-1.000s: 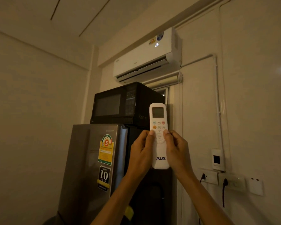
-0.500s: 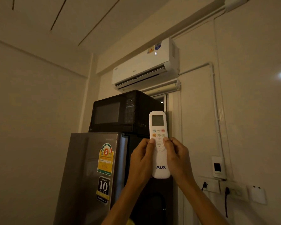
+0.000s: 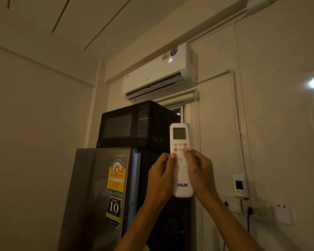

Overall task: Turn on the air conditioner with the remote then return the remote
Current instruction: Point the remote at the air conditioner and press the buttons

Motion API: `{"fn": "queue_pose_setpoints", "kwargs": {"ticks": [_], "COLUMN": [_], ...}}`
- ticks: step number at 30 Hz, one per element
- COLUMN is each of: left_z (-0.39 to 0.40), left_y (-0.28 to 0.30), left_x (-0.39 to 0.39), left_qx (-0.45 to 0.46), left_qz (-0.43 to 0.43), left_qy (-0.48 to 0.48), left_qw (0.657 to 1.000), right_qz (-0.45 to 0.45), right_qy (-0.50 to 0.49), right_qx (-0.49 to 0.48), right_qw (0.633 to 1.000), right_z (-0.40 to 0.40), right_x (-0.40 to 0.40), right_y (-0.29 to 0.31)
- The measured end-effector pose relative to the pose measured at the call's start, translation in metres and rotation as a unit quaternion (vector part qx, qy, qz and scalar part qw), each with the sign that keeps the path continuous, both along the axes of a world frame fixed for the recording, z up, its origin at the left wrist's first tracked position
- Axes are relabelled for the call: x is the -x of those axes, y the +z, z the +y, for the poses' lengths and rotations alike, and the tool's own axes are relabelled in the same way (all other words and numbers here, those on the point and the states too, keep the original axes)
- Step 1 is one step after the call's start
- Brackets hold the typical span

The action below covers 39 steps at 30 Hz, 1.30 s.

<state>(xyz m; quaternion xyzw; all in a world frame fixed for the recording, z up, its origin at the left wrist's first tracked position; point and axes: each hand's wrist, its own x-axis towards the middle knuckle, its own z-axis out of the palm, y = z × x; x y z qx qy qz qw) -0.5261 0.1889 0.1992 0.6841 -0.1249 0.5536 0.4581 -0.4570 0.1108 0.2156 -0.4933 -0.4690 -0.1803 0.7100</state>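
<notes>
Both hands up at chest height, remote [image 3: 180,160] between them, held upright with its screen end toward the ceiling. Left hand [image 3: 160,178] wrapped around the left edge, thumb resting beside the round menu pad. Right hand [image 3: 200,173] closed on the right edge, thumb up at the lower row of coloured buttons. Remote's small screen looks blank or too dim to read.

Behind the hands: grey fridge [image 3: 98,196] with energy stickers on its door, black microwave [image 3: 136,126] sitting on the fridge's top. Wall sockets [image 3: 252,207] low on the right wall.

Farthest, high on the wall: air conditioner [image 3: 159,73], lit "25" on its front panel, bottom flap appearing parted.

Judgement: the switch-on step looks done or just finishing, as the lit display suggests the unit is responding. Next move calls for lowering the remote and carrying it back to its place; no holder or resting spot is in view, so that needs turning away from this wall to find it.
</notes>
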Motion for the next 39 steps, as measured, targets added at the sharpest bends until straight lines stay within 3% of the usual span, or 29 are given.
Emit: {"fn": "queue_pose_setpoints", "kwargs": {"ticks": [39], "left_z": [-0.010], "left_y": [0.018], "left_x": [0.000], "left_qx": [0.005], "left_qz": [-0.015], "left_qy": [-0.030], "left_qw": [0.999], "right_qz": [0.022], "right_qy": [-0.041], "right_qx": [0.026], "right_qw": [0.999], "right_z": [-0.009], "right_x": [0.004], "right_y": [0.022]}}
